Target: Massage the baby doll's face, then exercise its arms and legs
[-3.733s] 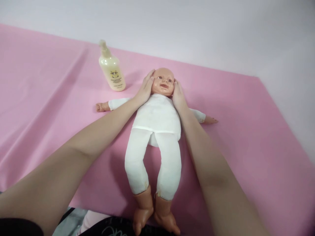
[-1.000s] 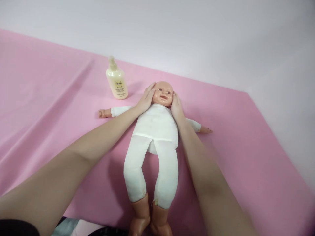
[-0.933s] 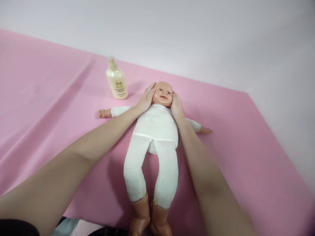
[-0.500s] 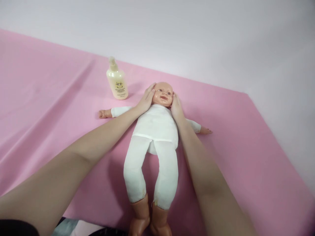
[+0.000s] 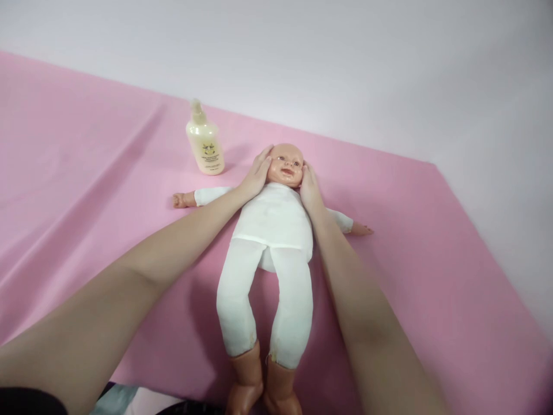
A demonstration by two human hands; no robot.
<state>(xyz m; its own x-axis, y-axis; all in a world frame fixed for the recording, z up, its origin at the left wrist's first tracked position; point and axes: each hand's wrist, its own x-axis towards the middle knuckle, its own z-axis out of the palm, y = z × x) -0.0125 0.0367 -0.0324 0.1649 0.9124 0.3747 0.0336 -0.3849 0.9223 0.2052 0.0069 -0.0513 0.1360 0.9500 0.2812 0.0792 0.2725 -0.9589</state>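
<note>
Doll [image 5: 276, 216] on its back on pink worktop [image 5: 432, 259], head [image 5: 287, 157] towards far edge, feet [image 5: 245, 387] at near edge. Left hand [image 5: 256, 174] and right hand [image 5: 310, 189] unclenched, fingers laid along opposite sides of head. Bottle [image 5: 206, 148] upright near far edge. Compared with seconds ago, whole scene lower in view; hands' placement unchanged.

Pink cloth [image 5: 415, 242] all over the table, running out wide on both sides — a long crease slanting away left of the left hand [image 5: 256, 177]! On its back on that cloth lies the doll [image 5: 274, 216], head between left hand and right hand [image 5: 310, 187], feet over by the near edge. And beyond the left hand, off to its left — a pale yellow bottle [image 5: 205, 147], standing.
</note>
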